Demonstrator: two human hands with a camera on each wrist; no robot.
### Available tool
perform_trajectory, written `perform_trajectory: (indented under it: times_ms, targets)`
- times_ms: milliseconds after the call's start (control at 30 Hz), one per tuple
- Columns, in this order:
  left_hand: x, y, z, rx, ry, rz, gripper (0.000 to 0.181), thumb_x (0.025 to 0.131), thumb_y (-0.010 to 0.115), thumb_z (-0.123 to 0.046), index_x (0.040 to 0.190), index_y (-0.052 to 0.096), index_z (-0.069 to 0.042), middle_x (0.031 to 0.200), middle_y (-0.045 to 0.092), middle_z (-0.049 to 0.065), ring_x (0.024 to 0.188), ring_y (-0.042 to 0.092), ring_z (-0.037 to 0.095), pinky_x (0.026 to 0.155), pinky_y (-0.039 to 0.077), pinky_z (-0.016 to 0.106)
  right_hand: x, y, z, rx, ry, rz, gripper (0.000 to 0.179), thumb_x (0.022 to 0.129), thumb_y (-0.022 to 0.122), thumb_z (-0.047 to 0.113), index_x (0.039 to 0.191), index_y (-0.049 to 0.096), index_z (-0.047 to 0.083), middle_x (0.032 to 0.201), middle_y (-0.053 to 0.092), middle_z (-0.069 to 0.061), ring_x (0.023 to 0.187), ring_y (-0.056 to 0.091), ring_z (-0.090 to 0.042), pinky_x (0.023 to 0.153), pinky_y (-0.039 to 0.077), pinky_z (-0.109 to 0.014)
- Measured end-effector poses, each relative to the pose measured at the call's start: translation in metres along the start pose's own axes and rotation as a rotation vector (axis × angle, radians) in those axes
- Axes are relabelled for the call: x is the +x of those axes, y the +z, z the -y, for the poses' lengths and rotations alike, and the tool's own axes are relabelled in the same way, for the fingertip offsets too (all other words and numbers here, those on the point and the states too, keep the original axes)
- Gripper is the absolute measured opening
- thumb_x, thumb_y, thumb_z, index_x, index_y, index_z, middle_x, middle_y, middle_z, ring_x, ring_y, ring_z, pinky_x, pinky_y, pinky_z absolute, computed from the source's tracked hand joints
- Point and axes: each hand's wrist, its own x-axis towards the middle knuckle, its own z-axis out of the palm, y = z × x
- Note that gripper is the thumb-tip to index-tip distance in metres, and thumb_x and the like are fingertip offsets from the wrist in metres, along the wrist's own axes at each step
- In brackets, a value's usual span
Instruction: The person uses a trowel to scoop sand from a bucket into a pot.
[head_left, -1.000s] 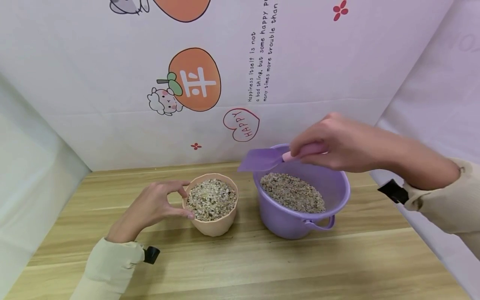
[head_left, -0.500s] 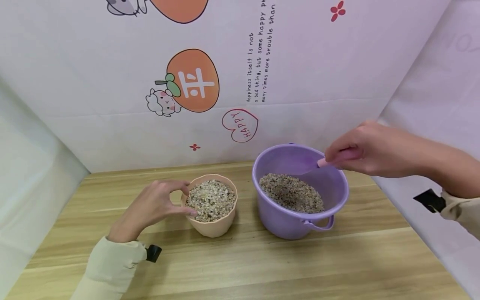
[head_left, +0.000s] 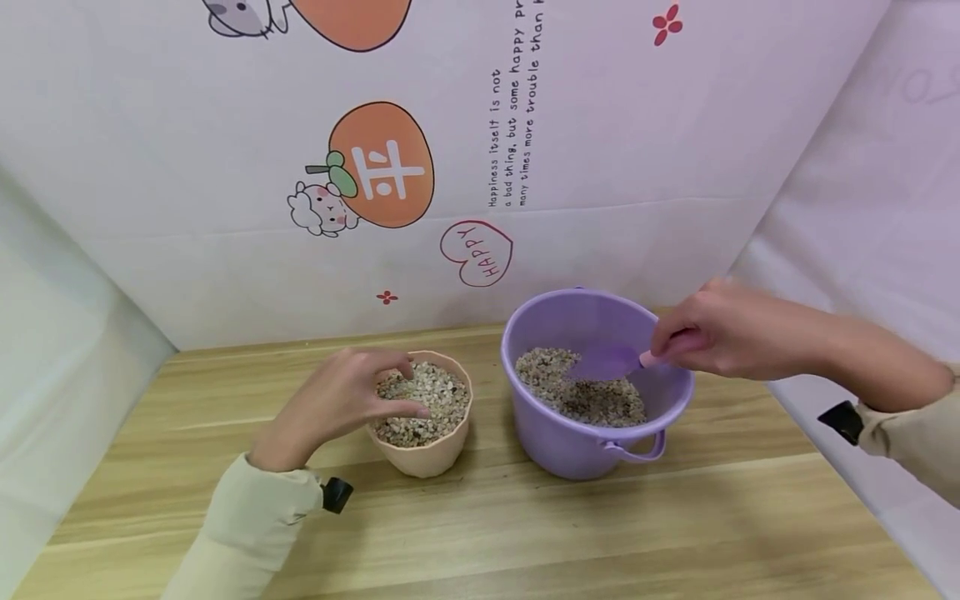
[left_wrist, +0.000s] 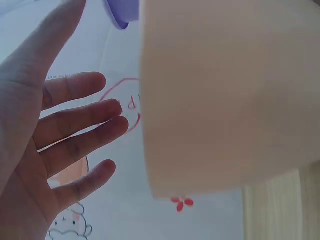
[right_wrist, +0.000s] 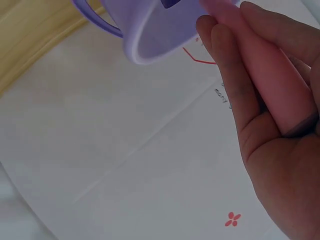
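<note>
Inside the purple plastic bucket (head_left: 555, 448), speckled gravel (head_left: 542, 373) remains; the round peach pot (head_left: 422, 461) appears nearly filled. Right hand (head_left: 738, 329) grips a pink-handled purple scoop (head_left: 606, 362); left hand (head_left: 337, 402), loosely spread, holds nothing.

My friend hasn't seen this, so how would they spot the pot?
On the wooden table, find the purple bucket. The pot stands to its left, by the left hand. Unlike the bucket, it is peach, smaller and shows no handle.

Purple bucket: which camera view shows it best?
The head view: the purple bucket appears nearly whole there, gravel inside. The right wrist view catches only part of it; the left wrist view, just a fragment at the top edge.
</note>
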Motion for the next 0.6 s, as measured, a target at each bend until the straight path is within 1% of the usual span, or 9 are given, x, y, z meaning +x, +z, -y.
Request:
perform_trajectory:
  times_ms: [100, 167, 200, 300, 367, 433, 500, 600]
  targets:
    - [0.006, 0.002, -0.004, 0.005, 0.043, -0.007, 0.046, 0.072, 0.083, -0.055, 0.097, 0.07, -0.019, 0.08, 0.067, -0.009, 0.054, 0.039, 0.004, 0.051, 0.04, 0.025, -0.001, 0.006, -0.002, 0.042, 0.041, 0.036, 0.02, 0.088, 0.075, 0.006, 0.088, 0.073, 0.026, 0.081, 0.067, 0.02, 0.06, 0.056, 0.006, 0.051, 0.047, -0.015]
    - [0.01, 0.004, -0.007, 0.007, 0.068, -0.015, 0.045, 0.072, 0.084, -0.052, 0.099, 0.071, -0.019, 0.084, 0.07, -0.009, 0.056, 0.043, 0.005, 0.054, 0.042, 0.026, -0.002, 0.009, -0.002, 0.067, 0.072, 0.062, 0.018, 0.089, 0.074, 0.006, 0.088, 0.074, 0.024, 0.081, 0.068, 0.018, 0.061, 0.059, 0.004, 0.052, 0.049, -0.017]
    - [0.012, 0.005, -0.009, 0.005, 0.081, -0.017, 0.044, 0.073, 0.084, -0.051, 0.101, 0.071, -0.02, 0.087, 0.071, -0.009, 0.059, 0.048, 0.005, 0.057, 0.045, 0.026, -0.002, 0.011, -0.003, 0.079, 0.086, 0.076, 0.017, 0.089, 0.074, 0.007, 0.088, 0.074, 0.024, 0.08, 0.068, 0.018, 0.061, 0.06, 0.003, 0.052, 0.05, -0.018]
    - [0.019, 0.006, -0.015, -0.02, 0.108, -0.013, 0.04, 0.076, 0.083, -0.05, 0.105, 0.072, -0.024, 0.096, 0.074, -0.011, 0.076, 0.064, 0.008, 0.07, 0.052, 0.03, -0.001, 0.014, -0.004, 0.089, 0.123, 0.099, 0.017, 0.089, 0.073, 0.006, 0.087, 0.074, 0.023, 0.078, 0.068, 0.016, 0.061, 0.061, 0.001, 0.052, 0.051, -0.021]
    - [0.024, 0.008, -0.019, -0.032, 0.123, -0.006, 0.038, 0.078, 0.082, -0.05, 0.105, 0.072, -0.025, 0.099, 0.074, -0.012, 0.088, 0.068, 0.01, 0.078, 0.054, 0.032, -0.001, 0.016, -0.005, 0.096, 0.141, 0.11, 0.017, 0.089, 0.073, 0.006, 0.087, 0.075, 0.023, 0.078, 0.068, 0.016, 0.063, 0.062, 0.0, 0.053, 0.052, -0.021]
    - [0.029, 0.01, -0.024, -0.032, 0.129, 0.007, 0.039, 0.079, 0.08, -0.052, 0.107, 0.072, -0.025, 0.1, 0.074, -0.012, 0.095, 0.069, 0.011, 0.083, 0.054, 0.033, 0.0, 0.018, -0.005, 0.102, 0.142, 0.116, 0.017, 0.09, 0.073, 0.007, 0.086, 0.075, 0.023, 0.078, 0.068, 0.017, 0.063, 0.063, 0.0, 0.053, 0.052, -0.021]
    - [0.033, 0.011, -0.029, -0.023, 0.13, 0.022, 0.044, 0.081, 0.077, -0.055, 0.111, 0.071, -0.023, 0.098, 0.075, -0.01, 0.097, 0.069, 0.013, 0.086, 0.054, 0.033, 0.002, 0.02, -0.006, 0.105, 0.125, 0.12, 0.016, 0.09, 0.073, 0.008, 0.085, 0.074, 0.024, 0.078, 0.067, 0.018, 0.064, 0.062, 0.0, 0.054, 0.052, -0.021]
    - [0.039, 0.014, -0.035, -0.019, 0.135, 0.045, 0.053, 0.083, 0.073, -0.057, 0.12, 0.069, -0.02, 0.095, 0.076, -0.008, 0.094, 0.07, 0.013, 0.088, 0.053, 0.035, 0.003, 0.022, -0.007, 0.095, 0.098, 0.122, 0.019, 0.09, 0.073, 0.007, 0.084, 0.074, 0.025, 0.077, 0.065, 0.02, 0.065, 0.06, 0.002, 0.054, 0.051, -0.02]
